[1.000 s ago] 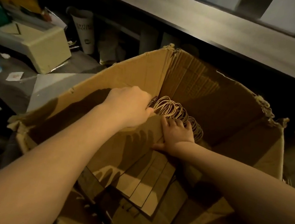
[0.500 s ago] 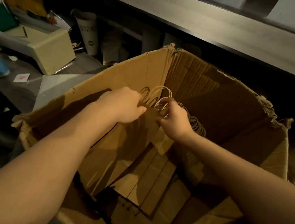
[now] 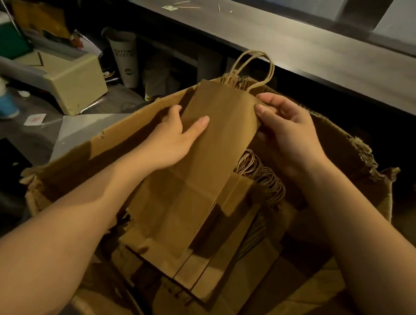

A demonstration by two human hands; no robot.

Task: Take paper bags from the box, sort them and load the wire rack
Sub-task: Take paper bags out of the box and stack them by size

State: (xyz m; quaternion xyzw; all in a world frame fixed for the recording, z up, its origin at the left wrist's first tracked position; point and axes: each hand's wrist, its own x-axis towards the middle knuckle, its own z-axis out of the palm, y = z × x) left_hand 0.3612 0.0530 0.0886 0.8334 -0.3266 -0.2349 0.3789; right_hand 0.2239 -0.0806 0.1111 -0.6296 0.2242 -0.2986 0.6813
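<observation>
A: Head view. Item one: box [image 3: 113,141], open, stack [image 3: 213,265] inside.
B: Item two: bag [image 3: 209,157], held half out. Left hand [image 3: 172,139] grasps its edge; right hand [image 3: 287,133] pinches the top corner. Advise: lift straight, keeping handles [image 3: 254,67] unsnagged.

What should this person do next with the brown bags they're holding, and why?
Probably lift them clear of the box. The left hand and right hand grip the paper bags near the top, but their lower ends sit inside it among other bags.
</observation>
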